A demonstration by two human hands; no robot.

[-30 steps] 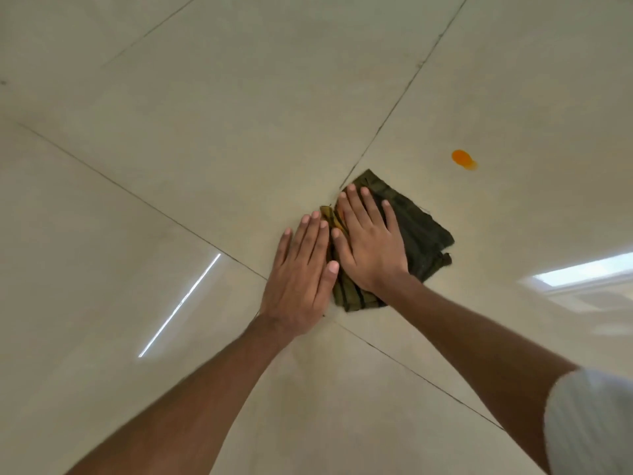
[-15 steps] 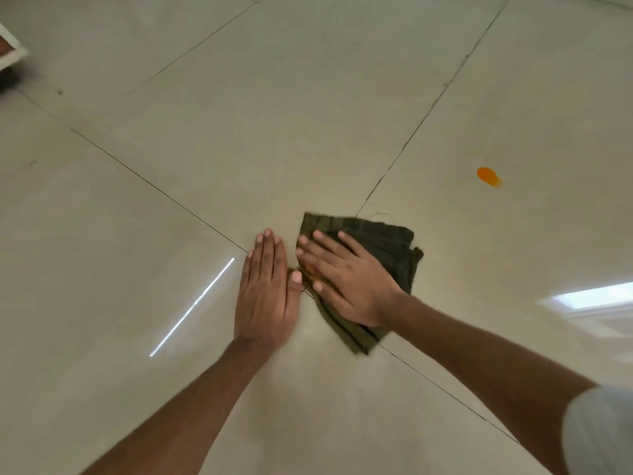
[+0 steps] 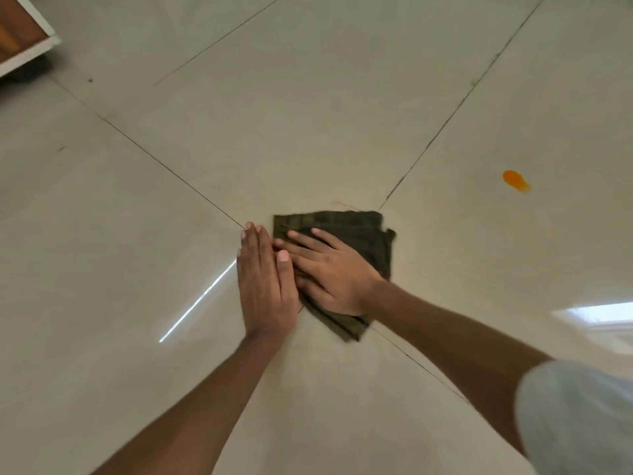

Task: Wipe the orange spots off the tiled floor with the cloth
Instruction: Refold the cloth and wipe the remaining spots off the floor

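Observation:
A folded dark olive cloth (image 3: pixel 363 231) lies on the pale tiled floor (image 3: pixel 308 114), over the crossing of the grout lines. My right hand (image 3: pixel 332 269) presses flat on it, fingers spread and pointing left. My left hand (image 3: pixel 263 286) lies flat on the bare tile against the cloth's left edge, fingers together, its thumb over my right fingertips. One orange spot (image 3: pixel 513 180) sits on the tile to the upper right, well apart from the cloth. A faint reddish smear shows just above the cloth's top edge.
A wooden piece of furniture with a white edge (image 3: pixel 20 39) stands at the far top left. A bright light streak (image 3: pixel 198 299) and a window reflection (image 3: pixel 599 320) shine on the glossy tiles.
My right hand has turned and slid the cloth leftwards and towards me, away from the orange spot. My left hand came off the cloth onto the bare tile, then closed up against it again.

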